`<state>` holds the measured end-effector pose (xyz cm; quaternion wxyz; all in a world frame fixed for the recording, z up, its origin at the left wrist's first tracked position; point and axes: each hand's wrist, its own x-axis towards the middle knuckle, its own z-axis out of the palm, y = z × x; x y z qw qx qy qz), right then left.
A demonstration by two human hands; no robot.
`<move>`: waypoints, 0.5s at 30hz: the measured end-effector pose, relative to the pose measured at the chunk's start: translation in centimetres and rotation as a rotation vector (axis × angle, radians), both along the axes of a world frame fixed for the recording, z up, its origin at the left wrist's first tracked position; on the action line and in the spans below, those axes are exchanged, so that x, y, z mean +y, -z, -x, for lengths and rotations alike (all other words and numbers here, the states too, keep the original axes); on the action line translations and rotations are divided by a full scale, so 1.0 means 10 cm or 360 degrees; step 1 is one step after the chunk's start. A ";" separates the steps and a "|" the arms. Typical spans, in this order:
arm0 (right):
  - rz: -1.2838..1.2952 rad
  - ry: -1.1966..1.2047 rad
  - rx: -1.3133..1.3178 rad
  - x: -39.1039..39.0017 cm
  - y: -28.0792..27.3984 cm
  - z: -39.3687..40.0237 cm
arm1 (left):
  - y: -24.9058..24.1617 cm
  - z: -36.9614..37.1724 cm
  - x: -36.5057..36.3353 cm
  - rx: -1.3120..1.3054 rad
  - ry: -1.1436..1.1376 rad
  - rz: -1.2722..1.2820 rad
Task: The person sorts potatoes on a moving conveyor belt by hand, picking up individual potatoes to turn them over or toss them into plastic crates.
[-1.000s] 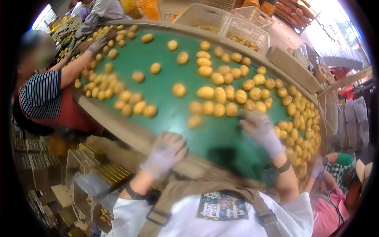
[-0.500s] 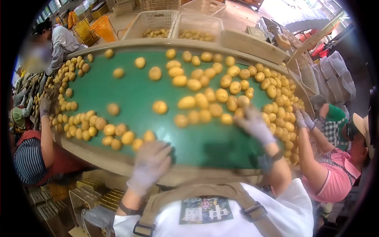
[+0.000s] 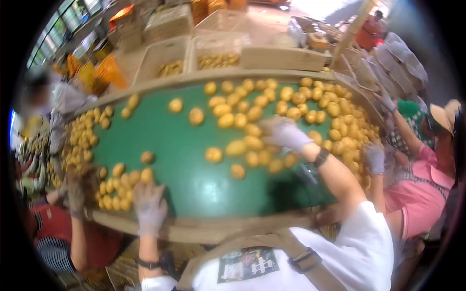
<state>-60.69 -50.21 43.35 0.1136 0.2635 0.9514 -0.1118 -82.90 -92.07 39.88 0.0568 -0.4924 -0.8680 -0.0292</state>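
Many yellow potatoes (image 3: 225, 121) lie on a green sorting surface (image 3: 204, 189). My left hand (image 3: 149, 208), in a pale glove, is at the near left edge. Its fingers reach forward against a cluster of potatoes (image 3: 116, 186). My right hand (image 3: 287, 135), also gloved, stretches over the middle right with its fingers pointing left, beside and partly over several potatoes (image 3: 253, 142). Motion blurs those fingertips, but the hand looks open. A dense heap of potatoes (image 3: 343, 127) lies to its right.
A raised rim (image 3: 194, 230) borders the surface. Co-workers' hands are at the left (image 3: 77, 191) and right (image 3: 374, 157) ends. Beyond the far rim stand crates (image 3: 189, 48) holding potatoes and a wooden box (image 3: 284, 59). White sacks (image 3: 403, 60) are at the far right.
My left hand has moved left against the cluster there. My right hand has moved left and farther out among the middle potatoes. The view has shifted, and some potatoes have changed position.
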 end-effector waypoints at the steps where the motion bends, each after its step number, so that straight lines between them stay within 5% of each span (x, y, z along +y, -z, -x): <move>1: 0.0088 0.0078 -0.0061 0.12 0.04 -0.03 | 0.05 -0.03 -0.07 -0.0009 -0.0079 -0.0002; 5: 0.0353 0.0066 0.0910 0.07 0.01 -0.51 | 0.03 -0.23 -0.23 -0.0256 -0.0342 -0.0001; 9: -0.0595 -0.0448 0.1831 0.15 -0.97 -1.01 | 0.11 -0.38 -0.18 -0.0226 -0.0323 -0.0080; 12: -0.1154 0.0397 0.2359 0.98 -1.38 -1.36 | -0.08 -0.63 -0.02 -0.0299 -0.0119 -0.0104; 15: -0.1720 0.0750 0.1131 2.24 -0.32 -2.00 | -0.20 -0.96 0.24 -0.0352 0.0244 -0.0211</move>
